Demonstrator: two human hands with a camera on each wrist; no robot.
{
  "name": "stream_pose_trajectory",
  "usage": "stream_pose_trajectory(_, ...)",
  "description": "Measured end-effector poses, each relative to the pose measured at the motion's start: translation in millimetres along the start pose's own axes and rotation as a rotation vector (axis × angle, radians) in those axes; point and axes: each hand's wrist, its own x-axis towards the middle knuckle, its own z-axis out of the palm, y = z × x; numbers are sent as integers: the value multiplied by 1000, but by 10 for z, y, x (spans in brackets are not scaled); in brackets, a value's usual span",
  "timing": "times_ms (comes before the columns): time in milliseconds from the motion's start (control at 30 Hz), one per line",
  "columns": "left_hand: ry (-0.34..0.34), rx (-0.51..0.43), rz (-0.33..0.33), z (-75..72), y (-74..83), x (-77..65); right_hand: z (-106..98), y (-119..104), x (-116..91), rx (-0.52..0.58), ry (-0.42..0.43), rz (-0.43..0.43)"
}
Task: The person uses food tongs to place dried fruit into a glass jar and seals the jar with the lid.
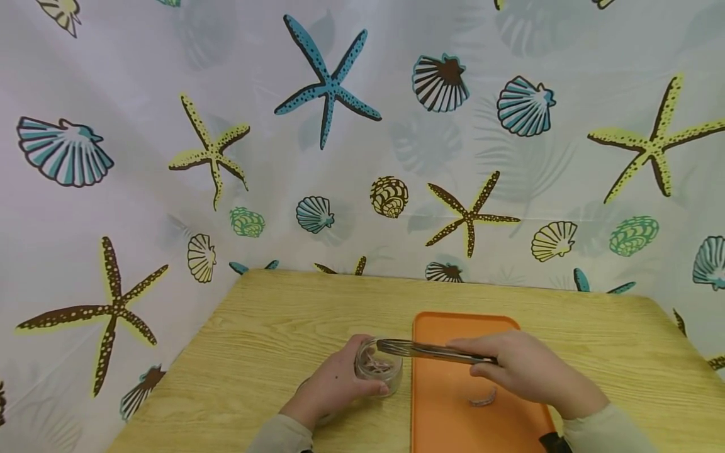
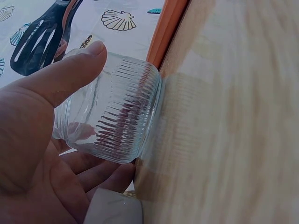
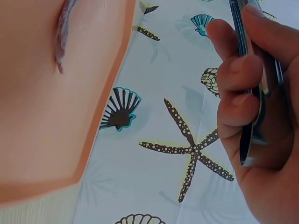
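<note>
A glass jar (image 1: 394,379) is resting on the table (image 1: 283,314), left of the orange tray (image 1: 444,431), with strips (image 1: 376,361) inside. The left hand (image 1: 337,380) is wrapping thumb and fingers round it; the right hand (image 1: 521,368) is gripping tongs (image 1: 436,352), their slotted end hovering over the jar's mouth. One thin strip (image 1: 484,399) is lying on the tray.

Left hand (image 1: 334,382), right hand (image 1: 523,365): both bare, 2 by my count
Left sleeve (image 1: 283,435), right sleeve (image 1: 606,433): I see pale beige cloth
Black piece (image 1: 554,443): I spot 1 beside the right sleeve
</note>
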Motion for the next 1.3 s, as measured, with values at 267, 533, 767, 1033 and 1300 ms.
stream_pose_trajectory(267, 2, -4, -8, -1, 0, -9, 35, -29, 82, 6, -10, -6)
stream_pose_trajectory(533, 10, -2, 2, 4, 6, -8, 55, -49, 134, 13, -1, -28)
stream_pose_trajectory(767, 13, -13, 6, 13, -5, -8, 74, -20, 118, 12, -9, -11)
stream_pose_trajectory(1033, 6, -28, 9, 7, -7, -18, 51, 49, 20, 35, -28, 36)
stream_pose_trajectory(1300, 2, -9, 0, 0, 7, -12, 8, 188, -184, 53, -25, 62)
